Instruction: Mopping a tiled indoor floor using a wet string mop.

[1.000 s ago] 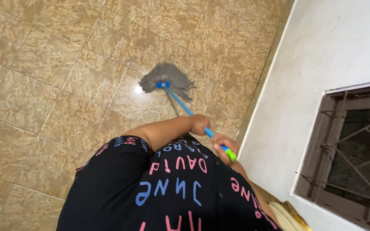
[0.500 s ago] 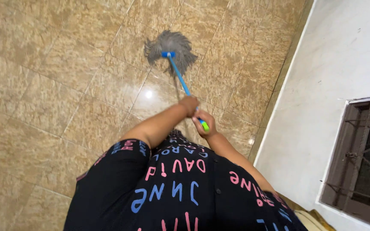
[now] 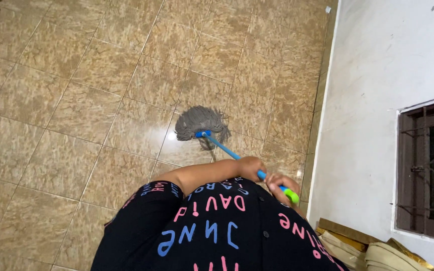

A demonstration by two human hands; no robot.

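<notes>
Item: grey string mop head on a slim blue plastic handle ending in a green grip cap. Location: the mop head lies flat on the glossy tan marbled floor tiles, at about twelve o'clock from the person's body, just beside a bright light reflection on the tile. The handle slants from the head down toward four o'clock.

Left hand: fingers wrapped tight around the blue shaft, partway up it.
Right hand: closed around the upper end of the handle, just below the green cap, close beside the left hand.

Handling, judged: the handle looks light and stiff; the cord strands are soft, limp and probably damp, so they would drag. The tile sheen suggests a slick floor. Best hold is two-handed on the shaft, as shown.

Surroundings: white plastered wall at three o'clock; dark brown barred window frame set in it; stacked tan boards at five o'clock; black garment with pink and blue lettering at six o'clock.
</notes>
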